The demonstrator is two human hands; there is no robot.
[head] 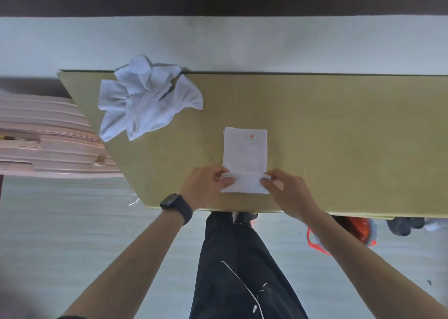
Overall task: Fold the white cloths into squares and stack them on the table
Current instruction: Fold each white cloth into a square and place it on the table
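Note:
A white cloth (pixel 244 153), folded into a long strip with a small red label near its far end, lies on the tan table (pixel 327 136) in front of me. Its near end is turned up and over. My left hand (pixel 206 189) pinches the left corner of that raised flap, and my right hand (pixel 286 190) pinches the right corner. A crumpled pile of white cloths (pixel 148 98) lies at the table's far left corner, well away from both hands.
A pink ribbed suitcase (pixel 48 136) stands left of the table. An orange-and-grey bag (pixel 358 231) and dark items lie on the floor under the table's near right edge. My legs in dark trousers stand at the near edge.

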